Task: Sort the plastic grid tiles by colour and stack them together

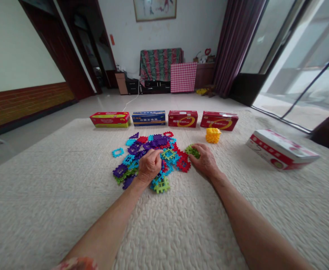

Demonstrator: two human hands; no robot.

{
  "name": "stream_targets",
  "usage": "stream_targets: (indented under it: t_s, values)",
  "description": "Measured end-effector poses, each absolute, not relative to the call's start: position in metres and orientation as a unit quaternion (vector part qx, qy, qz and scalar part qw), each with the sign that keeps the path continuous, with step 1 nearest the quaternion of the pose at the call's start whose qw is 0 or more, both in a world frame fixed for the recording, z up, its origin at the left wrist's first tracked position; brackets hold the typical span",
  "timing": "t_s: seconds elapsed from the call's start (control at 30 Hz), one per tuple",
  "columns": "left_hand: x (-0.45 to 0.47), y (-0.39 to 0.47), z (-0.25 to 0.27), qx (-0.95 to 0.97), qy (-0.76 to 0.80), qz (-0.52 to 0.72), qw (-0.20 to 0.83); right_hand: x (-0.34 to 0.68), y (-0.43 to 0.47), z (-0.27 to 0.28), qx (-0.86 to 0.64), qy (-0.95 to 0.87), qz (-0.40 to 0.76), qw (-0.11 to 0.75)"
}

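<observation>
A loose heap of flat interlocking plastic pieces in purple, blue, red and green lies on the pale quilted cover. Over the middle of it is my left hand, its fingers curled; a green square piece is close by its fingertips, but whether they grip it I cannot tell. My right hand is at the heap's right edge, with thumb and fingers closed around green interlocking pieces. Red pieces lie just left of that hand. A yellow cube built of such pieces stands behind it, to the right.
Along the far side stand a red-and-yellow box, a blue box and two red boxes. A white-and-red box sits at the right. Beyond the quilted cover are a tiled floor and a cloth-draped cabinet.
</observation>
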State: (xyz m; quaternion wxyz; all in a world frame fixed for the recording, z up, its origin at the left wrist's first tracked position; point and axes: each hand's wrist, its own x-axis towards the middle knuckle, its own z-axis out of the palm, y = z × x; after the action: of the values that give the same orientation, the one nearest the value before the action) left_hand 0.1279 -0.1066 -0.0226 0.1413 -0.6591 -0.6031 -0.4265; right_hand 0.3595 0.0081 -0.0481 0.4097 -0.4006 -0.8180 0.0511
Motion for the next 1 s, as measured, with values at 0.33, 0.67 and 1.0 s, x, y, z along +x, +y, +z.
stream_targets:
  t_s: [0.33, 0.67, 1.0]
  values:
    - [0.1256, -0.1056, -0.0236, -0.655, -0.613, -0.422, 0.132, 0.3633, 0.0076, -0.0487, -0.377, -0.842, 0.052, 0.383]
    - [0.1276, -0.1038, -0.0254, -0.663, -0.6, -0.425, 0.14, 0.3603, 0.0061, -0.0487, -0.389, -0.838, 0.05, 0.379]
    - [0.1277, -0.1049, -0.0228, -0.664, -0.596, -0.435, 0.123, 0.3688, 0.0084, -0.0425, -0.45, -0.806, 0.002, 0.384]
